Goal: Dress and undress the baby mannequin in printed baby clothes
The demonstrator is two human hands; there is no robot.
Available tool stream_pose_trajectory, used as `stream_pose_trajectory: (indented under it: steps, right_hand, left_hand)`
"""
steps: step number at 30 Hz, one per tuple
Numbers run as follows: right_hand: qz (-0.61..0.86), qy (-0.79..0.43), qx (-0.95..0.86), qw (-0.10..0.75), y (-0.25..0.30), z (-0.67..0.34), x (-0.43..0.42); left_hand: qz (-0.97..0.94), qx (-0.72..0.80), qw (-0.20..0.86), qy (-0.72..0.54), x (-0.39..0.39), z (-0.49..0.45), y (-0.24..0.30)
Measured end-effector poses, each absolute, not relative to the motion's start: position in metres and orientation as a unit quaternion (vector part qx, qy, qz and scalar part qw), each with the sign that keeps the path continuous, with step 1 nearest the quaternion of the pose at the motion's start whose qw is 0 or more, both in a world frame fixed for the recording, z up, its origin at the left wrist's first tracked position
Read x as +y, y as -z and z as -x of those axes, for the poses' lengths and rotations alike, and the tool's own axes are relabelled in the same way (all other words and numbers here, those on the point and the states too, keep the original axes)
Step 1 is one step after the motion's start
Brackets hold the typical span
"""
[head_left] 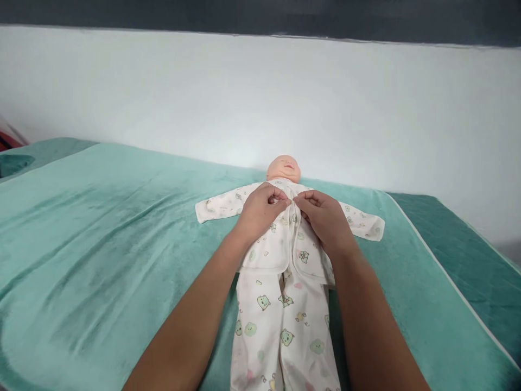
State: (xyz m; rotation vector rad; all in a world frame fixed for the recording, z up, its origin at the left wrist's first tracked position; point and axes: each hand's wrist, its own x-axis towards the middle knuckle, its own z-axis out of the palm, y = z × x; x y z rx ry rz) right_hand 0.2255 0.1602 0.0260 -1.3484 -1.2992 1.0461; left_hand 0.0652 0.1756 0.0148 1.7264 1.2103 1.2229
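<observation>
A baby doll (284, 168) lies on its back, head at the far end, dressed in a white printed jacket (266, 252) and matching trousers (264, 326). The jacket's front edges meet near the chest and part lower down. My left hand (266, 209) pinches one front edge at the upper chest. Facing it, my right hand (321, 214) pinches the other edge, its fingertips close to those of the left. Any fastener between the fingers is too small to make out. Both sleeves stretch out sideways, and the doll's hands do not show.
Beneath the doll spreads a light green blanket (101, 244), wrinkled on the left. A darker green quilted cover (456, 233) shows at the right. Behind the doll's head rises a white wall (203, 98) with a dark band on top. Something red (10, 142) sits at the far left edge.
</observation>
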Motion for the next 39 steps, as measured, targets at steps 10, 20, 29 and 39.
stream_pose_trajectory:
  steps: [10, 20, 29, 39]
  right_hand:
    - [0.511, -0.470, -0.539, 0.477, -0.025, -0.229, 0.160]
    - [0.568, -0.326, -0.652, 0.381, -0.036, -0.216, 0.152]
    - [0.607, -0.167, -0.724, 0.281, -0.040, -0.209, 0.138]
    - [0.654, -0.153, -0.699, 0.245, -0.038, -0.215, 0.104]
  left_hand:
    - [-0.670, 0.468, 0.341, -0.465, 0.175, -0.070, -0.014]
    - [-0.706, 0.434, 0.322, -0.459, 0.175, -0.067, -0.012]
    - [-0.678, 0.448, 0.310, -0.493, 0.172, -0.068, -0.009]
    - [-0.691, 0.409, 0.310, -0.509, 0.166, -0.062, -0.006]
